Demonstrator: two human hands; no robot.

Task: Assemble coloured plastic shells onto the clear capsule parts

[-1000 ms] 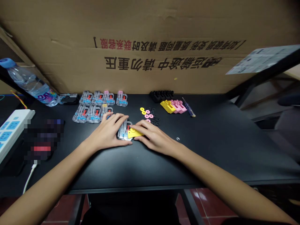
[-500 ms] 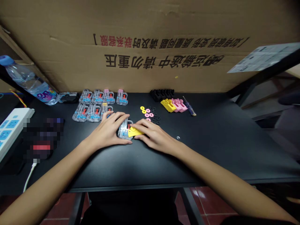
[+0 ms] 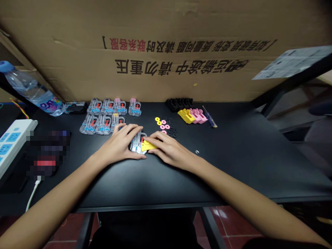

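The held case (image 3: 135,144) is clear with a red piece inside; the held part (image 3: 147,146) is plain yellow. The other cases (image 3: 103,126) are clear too, with red and light blue (two wear pink tops (image 3: 132,101), one a yellow top (image 3: 115,116)). The rings (image 3: 167,127) are yellow, pink and black, as are the stacked parts (image 3: 185,116). The screwdriver (image 3: 209,117) looks dark blue. The surface (image 3: 116,193) is black, the cardboard (image 3: 160,20) brown with black and red print. The bottle (image 3: 28,86) is clear with a blue cap (image 3: 5,65), the strip (image 3: 21,136) white with blue sockets (image 3: 11,137).
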